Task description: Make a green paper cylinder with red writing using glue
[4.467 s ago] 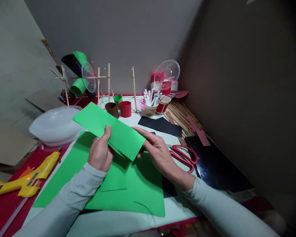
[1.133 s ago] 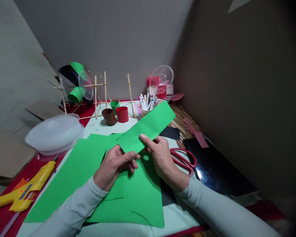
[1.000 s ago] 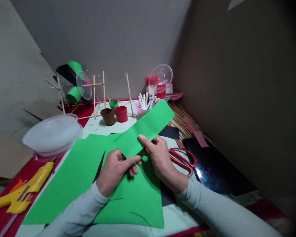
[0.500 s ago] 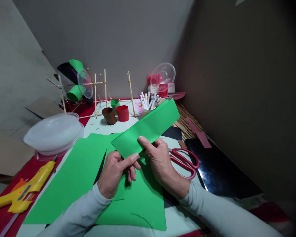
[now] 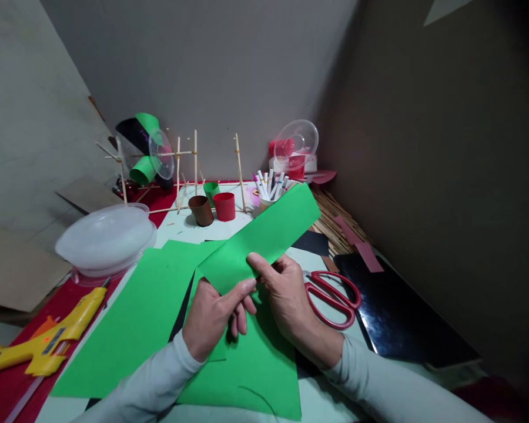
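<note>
A folded strip of green paper (image 5: 268,229) slants up to the right above the table. My right hand (image 5: 286,294) pinches its lower edge, thumb on the front face and fingers behind. At the strip's lower left corner, my left hand (image 5: 218,317) closes on it, the thumb along the bottom edge and some fingers hidden behind. Larger green sheets (image 5: 127,317) lie flat below both hands, with bits of black paper showing from under them. Red-handled scissors (image 5: 335,299) rest just right of my right hand, their blades mostly hidden.
At left are a yellow glue gun (image 5: 48,346) and stacked clear plastic lids (image 5: 106,238). Behind stand a brown paper ring (image 5: 201,211), a red ring (image 5: 224,207), a stick frame (image 5: 195,164) and a cup of markers (image 5: 268,188). A black tablet-like panel (image 5: 405,311) lies at right.
The view has shifted slightly, so the scene sits a little lower and further right. The strip's upper edges now look closer together. Both hands keep their hold on it.
</note>
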Tool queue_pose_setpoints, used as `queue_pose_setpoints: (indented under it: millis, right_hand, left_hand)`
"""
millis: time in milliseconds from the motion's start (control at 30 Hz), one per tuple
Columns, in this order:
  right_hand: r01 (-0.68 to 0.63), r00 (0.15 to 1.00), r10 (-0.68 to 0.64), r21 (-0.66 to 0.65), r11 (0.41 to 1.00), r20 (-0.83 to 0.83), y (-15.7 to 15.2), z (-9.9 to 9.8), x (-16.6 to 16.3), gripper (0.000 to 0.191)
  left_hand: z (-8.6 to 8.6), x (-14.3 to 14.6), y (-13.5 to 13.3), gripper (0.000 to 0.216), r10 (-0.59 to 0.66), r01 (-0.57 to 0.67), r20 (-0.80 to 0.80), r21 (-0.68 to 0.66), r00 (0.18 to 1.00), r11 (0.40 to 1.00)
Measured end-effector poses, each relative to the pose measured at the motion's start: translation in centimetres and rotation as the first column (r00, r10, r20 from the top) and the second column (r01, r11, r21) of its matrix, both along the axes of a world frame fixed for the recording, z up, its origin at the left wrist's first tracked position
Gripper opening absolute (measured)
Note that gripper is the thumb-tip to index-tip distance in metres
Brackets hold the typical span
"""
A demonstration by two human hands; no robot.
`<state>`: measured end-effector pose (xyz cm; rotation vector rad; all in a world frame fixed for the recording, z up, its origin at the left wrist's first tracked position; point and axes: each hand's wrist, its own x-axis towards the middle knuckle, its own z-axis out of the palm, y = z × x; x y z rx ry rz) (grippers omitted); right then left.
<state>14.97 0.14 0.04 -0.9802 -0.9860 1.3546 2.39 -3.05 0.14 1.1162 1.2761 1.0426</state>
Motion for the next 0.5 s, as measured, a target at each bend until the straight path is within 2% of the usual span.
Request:
queue_pose_setpoints:
  millis: [267, 500]
  right_hand:
    - [-0.196, 0.977, 0.197, 0.021, 0.98, -0.079, 0.4, -0.9, 0.0, 0.032]
    - [-0.14, 0.989, 0.136, -0.055, 0.989, -0.064, 1.1, -1.8, 0.3, 0.04]
  left_hand:
    - [-0.1, -0.5, 0.4, 0.036, 0.08, -0.079, 0.135, -0.014, 0.988, 0.997]
    - [0.1, -0.8, 0.7, 0.043, -0.009, 0.018, 0.188, -0.048, 0.982, 0.999]
